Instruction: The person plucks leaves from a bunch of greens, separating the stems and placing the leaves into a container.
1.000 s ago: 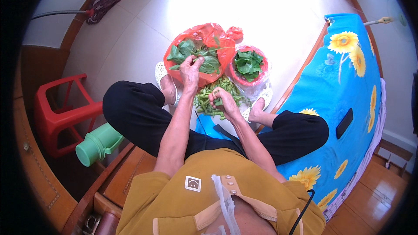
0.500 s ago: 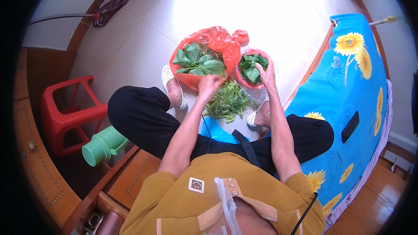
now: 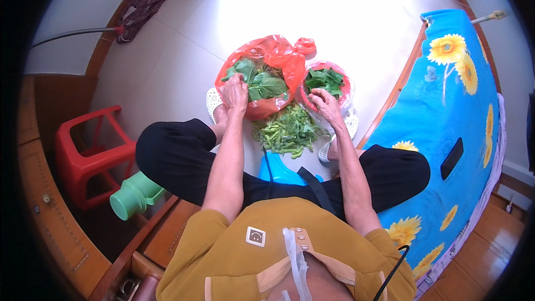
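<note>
A red plastic bag (image 3: 266, 109), opened wide on the floor, holds large green leaves (image 3: 270, 86) and some brownish stems. My left hand (image 3: 235, 96) is over its left side, fingers closed at the edge of a leaf (image 3: 244, 68). To the right stands a small red basin (image 3: 346, 85) lined with clear plastic, with darker green leaves (image 3: 326, 81) in it. At its near rim, my right hand (image 3: 329, 106) has loosely bent fingers apart, with nothing visible in them. Between my feet lies a heap of green pods and thin leafy stems (image 3: 288, 131).
A blue plastic object (image 3: 281, 168) is below the heap, between my legs. On the left are a red stool (image 3: 83, 150) and a green lidded container (image 3: 131, 198). On the right, a blue sunflower cloth (image 3: 412, 111) carries a black phone-like slab (image 3: 452, 159).
My left hand has moved left and up from the bag's near rim onto the leaves. My right hand has drawn back from the basin's leaves to its near rim.
</note>
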A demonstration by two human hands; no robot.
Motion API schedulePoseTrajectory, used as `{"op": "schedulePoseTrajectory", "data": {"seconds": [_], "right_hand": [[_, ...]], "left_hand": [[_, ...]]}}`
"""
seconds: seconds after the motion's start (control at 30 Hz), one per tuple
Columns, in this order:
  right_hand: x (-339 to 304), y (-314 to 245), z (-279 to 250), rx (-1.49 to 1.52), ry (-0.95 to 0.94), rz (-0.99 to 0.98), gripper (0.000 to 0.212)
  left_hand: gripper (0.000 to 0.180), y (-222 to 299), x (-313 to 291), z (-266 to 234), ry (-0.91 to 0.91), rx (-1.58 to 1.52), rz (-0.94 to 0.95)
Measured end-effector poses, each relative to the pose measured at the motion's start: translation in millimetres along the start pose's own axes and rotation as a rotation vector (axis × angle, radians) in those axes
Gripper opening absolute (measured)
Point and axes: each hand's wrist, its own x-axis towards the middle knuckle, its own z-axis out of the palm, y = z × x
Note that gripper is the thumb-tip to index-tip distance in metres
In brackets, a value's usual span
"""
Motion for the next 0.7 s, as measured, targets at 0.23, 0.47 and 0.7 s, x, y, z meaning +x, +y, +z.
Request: {"op": "schedulePoseTrajectory", "data": {"seconds": [0.23,0.47,0.7], "right_hand": [[-7,-51,13,0.097,-0.028,-0.130,0.037],[-27,-152,20,-0.379,0.093,-0.719,0.045],[-41,-126,46,0.366,-0.203,-0.143,0.022]], "left_hand": [[0.042,82,10,-101,0.015,-0.233,0.055],[0.040,119,-13,-143,-0.199,-0.457,0.196],[0.034,125,-45,-115,-0.207,-0.776,0.096]]}}
